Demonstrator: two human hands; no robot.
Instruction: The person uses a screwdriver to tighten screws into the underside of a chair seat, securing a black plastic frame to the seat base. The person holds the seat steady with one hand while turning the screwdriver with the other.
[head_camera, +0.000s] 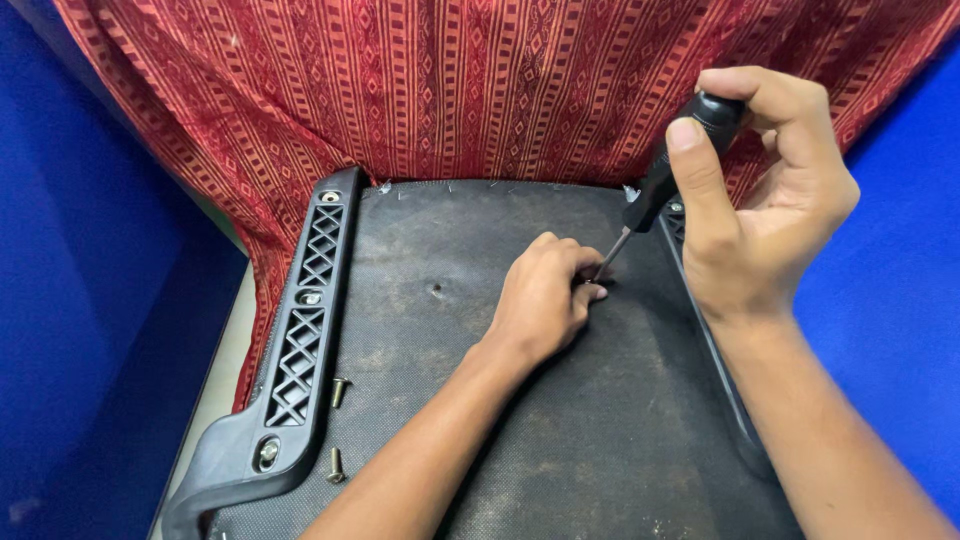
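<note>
My right hand (765, 190) grips the black handle of a screwdriver (668, 172), whose metal shaft slants down and to the left. My left hand (548, 292) rests curled on the dark underside of a chair seat (560, 430), fingertips pinched at the screwdriver's tip. Whatever sits under the tip is hidden by the fingers. A black plastic armrest bracket (300, 350) with a lattice pattern is fixed along the seat's left edge. A second bracket (720, 370) runs along the right edge, mostly behind my right arm.
Two loose screws (338, 390) (335, 466) lie on the seat beside the left bracket. Red patterned cloth (480, 90) hangs behind the seat. Blue surfaces (80, 300) flank both sides. A small hole (436, 290) shows in the seat's middle.
</note>
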